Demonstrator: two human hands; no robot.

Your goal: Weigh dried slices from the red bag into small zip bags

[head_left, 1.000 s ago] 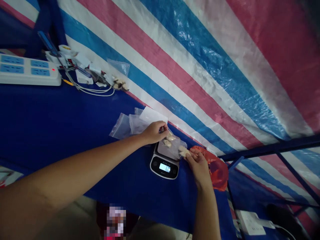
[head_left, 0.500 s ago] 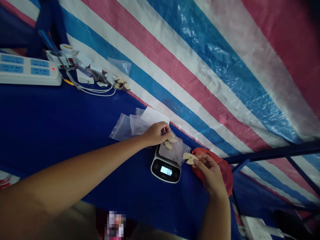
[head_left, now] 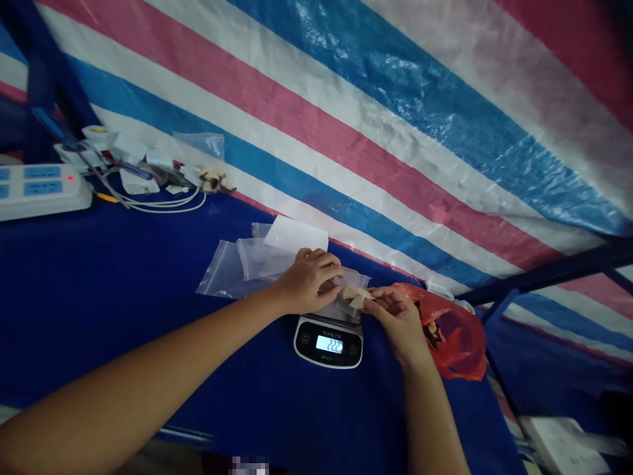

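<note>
A digital kitchen scale stands on the blue table with its display lit, apparently reading 222. On its platform lies a clear zip bag, largely covered by my hands. My left hand reaches across the platform from the left, its fingers curled and closed on the bag. Pinched between the thumb and fingers of my right hand is a pale dried slice, held at the bag's mouth. To the right, a red plastic bag lies with its top spread, showing dark-edged dried slices inside.
Flat clear zip bags and a white paper lie left of the scale. Farther left are a power strip, white cables and a small heap of slices. Striped sheeting rises behind the table.
My right hand has moved left with the slice, from beside the red bag to the zip bag's mouth. My left fingers have spread over the bag. The scale's reading has changed.
</note>
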